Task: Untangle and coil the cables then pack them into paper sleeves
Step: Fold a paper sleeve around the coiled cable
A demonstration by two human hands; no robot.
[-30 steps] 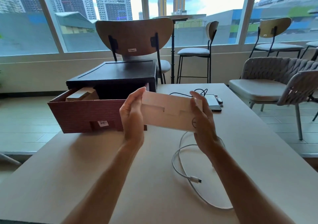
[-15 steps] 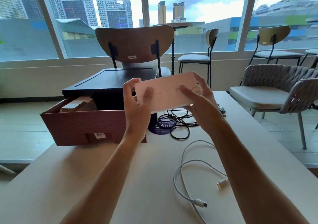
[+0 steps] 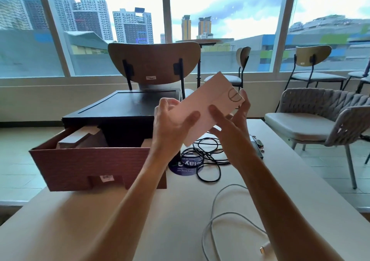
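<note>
Both hands hold a pale paper sleeve (image 3: 210,104) up in front of me, tilted with its right end higher. My left hand (image 3: 170,120) grips its lower left end, thumb on the front face. My right hand (image 3: 232,118) pinches the right part, thumb in front and fingers behind near a circular mark. A loose white cable (image 3: 222,218) lies on the table (image 3: 164,220) below my right forearm, one plug near the bottom edge. A tangled black cable (image 3: 208,160) lies farther back on a round blue sticker.
A red-brown cardboard box (image 3: 90,166) with paper sleeves inside sits at the left, a black box lid (image 3: 124,106) behind it. A dark phone-like device (image 3: 257,148) lies beyond the black cable. Chairs (image 3: 320,116) stand behind and right of the table.
The sleeve has been raised and turned, its right end now tilted upward. Both hands rose with it, and the view lifted, showing more of the black cable.
</note>
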